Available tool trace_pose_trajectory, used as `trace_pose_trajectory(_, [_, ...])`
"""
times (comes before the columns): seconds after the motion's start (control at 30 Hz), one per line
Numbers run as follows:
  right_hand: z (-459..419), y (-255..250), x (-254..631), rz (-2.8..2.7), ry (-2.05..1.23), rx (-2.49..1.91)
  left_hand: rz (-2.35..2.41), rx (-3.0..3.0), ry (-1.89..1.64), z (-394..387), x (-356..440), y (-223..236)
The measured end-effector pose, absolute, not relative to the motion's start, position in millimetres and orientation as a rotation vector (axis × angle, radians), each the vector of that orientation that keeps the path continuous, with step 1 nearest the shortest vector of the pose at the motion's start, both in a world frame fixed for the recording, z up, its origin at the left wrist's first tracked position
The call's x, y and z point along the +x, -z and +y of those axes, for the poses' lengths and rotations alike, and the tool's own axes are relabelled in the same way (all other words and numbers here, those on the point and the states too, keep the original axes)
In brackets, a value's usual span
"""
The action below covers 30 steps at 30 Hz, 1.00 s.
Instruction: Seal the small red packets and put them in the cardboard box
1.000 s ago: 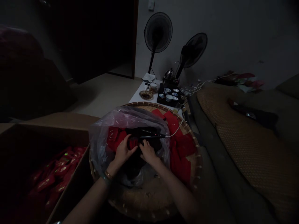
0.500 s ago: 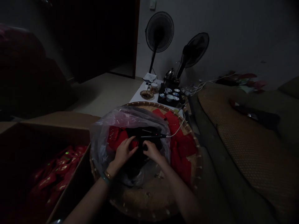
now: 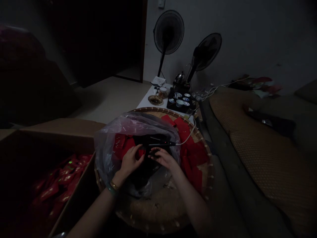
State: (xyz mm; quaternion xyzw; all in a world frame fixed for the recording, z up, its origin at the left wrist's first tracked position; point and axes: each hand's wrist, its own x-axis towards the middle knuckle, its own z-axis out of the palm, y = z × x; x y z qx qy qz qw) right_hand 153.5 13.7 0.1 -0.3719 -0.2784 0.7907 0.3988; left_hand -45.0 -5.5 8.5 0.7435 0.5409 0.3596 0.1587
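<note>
My left hand (image 3: 130, 161) is over the clear plastic bag (image 3: 128, 120), thumb and fingers curled toward each other. Something red shows in the gap between them, too dim to name. Opposite it, my right hand (image 3: 165, 158) has bent fingers around a small dark lump I cannot make out. Just beyond both hands lies a slim black two-armed tool (image 3: 162, 144), like a hair straightener, with a red light and white cord (image 3: 189, 136). Red packets (image 3: 122, 142) and dark contents show inside the bag. The bag rests in a round woven tray (image 3: 148, 215).
More red packets (image 3: 194, 153) lie along the tray's right side. At left stands a cardboard box (image 3: 61, 127) with shiny red packs (image 3: 61, 181) inside. Behind are a white table (image 3: 143, 103), a black tea tray (image 3: 170, 105) and two fans (image 3: 169, 32). A sofa mat (image 3: 250, 142) is right.
My right hand has shifted slightly toward the left hand and its fingers have spread a little. My left hand has barely moved. The black tool stays in place.
</note>
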Motion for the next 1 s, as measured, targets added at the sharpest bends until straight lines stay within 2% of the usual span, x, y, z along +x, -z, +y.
trace_pose_trajectory(0.2, [16,-15,152,-0.352,-2.126,-0.855,1.557,2.130,-1.034,-8,-44,-13])
trace_pose_trajectory(0.4, [10,-40,153,-0.223,-2.039,-0.781,1.472,2.222,-0.980,-9,-43,-16])
trace_pose_trajectory(0.73, [-1,-59,147,-0.479,-2.005,-0.700,1.288,2.309,-0.814,-17,-42,-32])
trace_pose_trajectory(1.0, [-8,-60,147,-0.769,-2.017,-0.885,1.461,2.217,-0.622,-25,-39,-49])
